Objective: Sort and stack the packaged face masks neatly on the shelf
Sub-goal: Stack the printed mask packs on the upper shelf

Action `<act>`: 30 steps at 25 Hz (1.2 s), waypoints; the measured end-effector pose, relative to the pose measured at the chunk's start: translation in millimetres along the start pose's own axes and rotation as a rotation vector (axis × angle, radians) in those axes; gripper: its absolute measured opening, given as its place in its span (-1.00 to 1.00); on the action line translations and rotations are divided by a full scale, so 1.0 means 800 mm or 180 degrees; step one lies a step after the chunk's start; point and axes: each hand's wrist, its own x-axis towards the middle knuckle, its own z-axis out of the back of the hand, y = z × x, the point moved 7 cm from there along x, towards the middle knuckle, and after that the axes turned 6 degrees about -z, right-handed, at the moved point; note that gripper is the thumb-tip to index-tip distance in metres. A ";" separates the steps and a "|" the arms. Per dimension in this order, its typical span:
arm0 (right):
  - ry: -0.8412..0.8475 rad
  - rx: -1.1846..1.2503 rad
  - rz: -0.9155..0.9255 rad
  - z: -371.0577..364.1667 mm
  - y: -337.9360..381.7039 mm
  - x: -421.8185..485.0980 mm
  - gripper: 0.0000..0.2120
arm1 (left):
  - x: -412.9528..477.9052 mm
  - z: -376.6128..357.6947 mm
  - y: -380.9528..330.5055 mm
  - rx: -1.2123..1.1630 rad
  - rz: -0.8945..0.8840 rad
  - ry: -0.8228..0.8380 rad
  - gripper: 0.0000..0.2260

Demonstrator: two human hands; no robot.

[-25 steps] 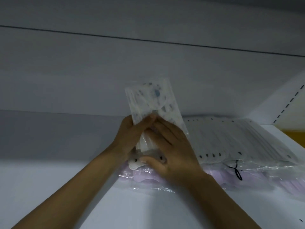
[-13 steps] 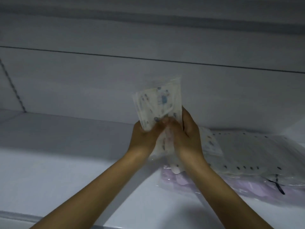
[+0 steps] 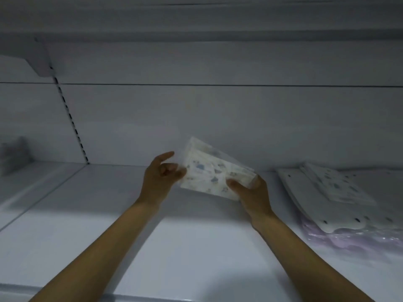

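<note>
"Above the white shelf (image 3: 174,236), near its middle, I see one mask pack (image 3: 216,173). It is up in the air and tilted, with its left end higher."

"How many hands are on it?"

"Two hands show on my screen. The right hand (image 3: 254,194) grips the pack's right end, with the thumb on the front and the fingers behind. The left hand (image 3: 160,178) is at the left end. One finger sticks up and the others are bent. Their tips are blurry, so I cannot tell if they pinch the wrapper or just sit beside it."

"What else can you count?"

"One pile (image 3: 349,216) lies on the shelf, well to the right of the hands. On top is one small pack (image 3: 335,186) with little blue pictures like the held one. Under it are dotted white packs (image 3: 305,204), spread like a fan, and I cannot count them. At the bottom are purple packs (image 3: 359,238) in shiny clear wrap, too squashed together to count."

"Any words you can read?"

"The held pack shows small blue and brown pictures, and any letters are too blurry for me to read. One slotted strip (image 3: 72,120) runs up the back wall on the left."
</note>
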 end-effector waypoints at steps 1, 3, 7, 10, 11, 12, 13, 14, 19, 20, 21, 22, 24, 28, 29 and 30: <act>0.0067 -0.0216 0.0002 -0.005 -0.008 -0.002 -0.70 | -0.001 0.003 0.011 0.0510 -0.0067 0.0251 -0.62; 0.0101 -0.0492 0.0100 -0.011 -0.015 -0.004 -0.64 | -0.010 0.000 0.031 0.0920 -0.0068 0.0576 -0.63; -0.0007 -0.0736 0.0291 -0.012 -0.007 -0.003 -0.69 | -0.005 0.002 0.038 0.0887 -0.0158 0.0523 -0.66; -0.0112 -0.1046 0.0473 -0.016 -0.006 -0.010 -0.68 | -0.008 0.000 0.024 0.1365 -0.0676 0.0451 -0.69; -0.0102 -0.1111 0.0451 -0.018 -0.008 -0.009 -0.64 | -0.010 -0.004 0.026 0.1454 -0.0618 0.0581 -0.62; -0.0050 -0.1179 0.0396 -0.020 -0.011 -0.009 -0.60 | -0.010 -0.007 0.032 0.1547 -0.0498 0.0733 -0.60; -0.0018 -0.1253 0.0349 -0.021 -0.014 -0.008 -0.59 | -0.009 -0.008 0.035 0.1634 -0.0457 0.0814 -0.64; -0.0023 -0.1318 0.0346 -0.019 -0.016 -0.007 -0.60 | -0.007 -0.008 0.038 0.1710 -0.0473 0.0846 -0.70; -0.0210 -0.1492 0.0513 -0.010 -0.009 -0.009 -0.69 | -0.012 -0.009 0.021 0.1854 -0.0910 0.0609 -0.69; -0.0255 -0.1484 0.0540 -0.009 -0.008 -0.010 -0.67 | -0.013 -0.007 0.017 0.1817 -0.1013 0.0482 -0.73; -0.0245 -0.1547 0.0516 -0.008 -0.010 -0.009 -0.66 | -0.013 -0.009 0.017 0.1821 -0.0957 0.0509 -0.73; -0.0185 -0.1644 0.0456 -0.008 -0.013 -0.007 -0.65 | -0.012 -0.014 0.025 0.1894 -0.0785 0.0682 -0.71; -0.0111 -0.1727 0.0373 -0.006 -0.020 -0.005 -0.65 | -0.012 -0.021 0.043 0.2078 -0.0501 0.1040 -0.69; -0.0041 -0.1780 0.0359 -0.006 -0.021 0.000 -0.62 | -0.009 -0.019 0.044 0.1981 -0.0501 0.1072 -0.70; -0.0045 -0.1783 0.0325 -0.007 -0.023 0.001 -0.62 | -0.010 -0.019 0.043 0.1962 -0.0470 0.1077 -0.71; -0.0074 -0.1788 0.0281 -0.007 -0.024 0.001 -0.63 | -0.010 -0.020 0.045 0.1940 -0.0422 0.1077 -0.73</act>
